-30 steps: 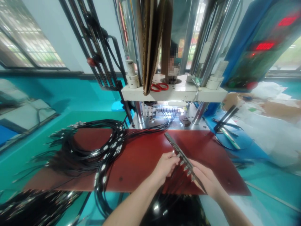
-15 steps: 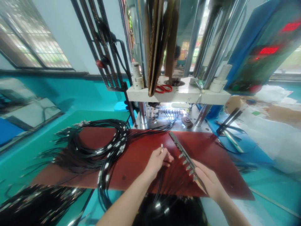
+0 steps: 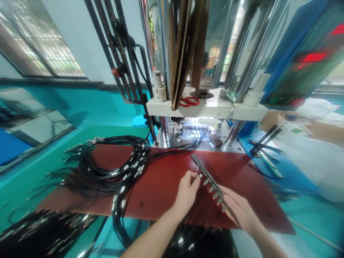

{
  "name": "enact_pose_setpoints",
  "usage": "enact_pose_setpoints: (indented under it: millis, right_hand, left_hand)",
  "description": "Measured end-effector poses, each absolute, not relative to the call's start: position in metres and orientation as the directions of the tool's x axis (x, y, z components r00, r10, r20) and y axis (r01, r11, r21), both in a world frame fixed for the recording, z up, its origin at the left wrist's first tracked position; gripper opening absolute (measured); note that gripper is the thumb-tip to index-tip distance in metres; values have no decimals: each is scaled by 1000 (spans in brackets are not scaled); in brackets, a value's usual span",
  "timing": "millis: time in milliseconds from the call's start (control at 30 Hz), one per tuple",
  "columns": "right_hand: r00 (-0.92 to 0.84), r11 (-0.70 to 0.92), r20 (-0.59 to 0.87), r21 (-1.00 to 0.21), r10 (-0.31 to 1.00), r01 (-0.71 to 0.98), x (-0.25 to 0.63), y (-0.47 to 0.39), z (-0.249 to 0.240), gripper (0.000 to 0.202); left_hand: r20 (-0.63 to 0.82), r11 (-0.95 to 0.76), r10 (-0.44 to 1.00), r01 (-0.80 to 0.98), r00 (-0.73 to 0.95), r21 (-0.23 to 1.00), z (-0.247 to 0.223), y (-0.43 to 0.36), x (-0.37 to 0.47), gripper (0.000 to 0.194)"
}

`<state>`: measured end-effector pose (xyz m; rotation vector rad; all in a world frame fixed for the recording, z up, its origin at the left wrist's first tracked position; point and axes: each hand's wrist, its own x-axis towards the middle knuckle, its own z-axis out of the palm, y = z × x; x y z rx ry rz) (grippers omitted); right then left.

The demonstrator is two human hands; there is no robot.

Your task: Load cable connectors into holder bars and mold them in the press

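Coiled black cables (image 3: 129, 168) left of hands (image 3: 186, 191)

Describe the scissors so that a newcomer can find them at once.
Find the press standing behind the red-brown board. On its white plate, just right of the cardboard's lower tip, lie the red-handled scissors. Their two finger loops are the only red thing on that plate.

Through my feed I see a bare left hand (image 3: 187, 191) and a bare right hand (image 3: 239, 211), with slim fingers (image 3: 190, 175). The left forearm (image 3: 154, 233) and right forearm (image 3: 267, 242) are uncovered down to the view's lower edge; blur hides finer detail from me.
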<state>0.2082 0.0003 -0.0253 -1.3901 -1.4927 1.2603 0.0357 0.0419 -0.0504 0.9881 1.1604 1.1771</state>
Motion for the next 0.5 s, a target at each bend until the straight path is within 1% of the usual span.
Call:
enact_pose_setpoints:
  millis: [67,167,233,300,367,433,500]
  right_hand:
    - [-153,-66,-110,-961,982,267,208,0,-24,42]
    - [-149,-55,-98,-961,984,270,207,0,-23,41]
    - [-144,-39,-81,-961,986,275,207,0,-22,41]
    - [-136,-27,-67,-961,988,276,207,0,-23,41]
    - [-132,-23,-62,-960,989,278,208,-1,-24,41]
    - [-133,-27,-66,-960,989,280,209,-1,-26,41]
    - [-136,-31,-72,-958,988,284,210,-1,-27,42]
  left_hand:
    - [-119,116,993,-108,-18,987,-50,43,35,23]
    - [-107,104,994,-93,-25,990,-48,44,35,22]
    - [-67,65,998,-65,-19,996,-44,43,35,20]
    - [-8,8,1000,-5,-17,1000,-41,42,35,17]
    - [30,-29,999,73,-20,997,-40,41,35,18]
    - [22,-19,1000,118,-21,993,-41,42,35,25]
    - [-40,41,999,87,-14,995,-44,45,37,30]
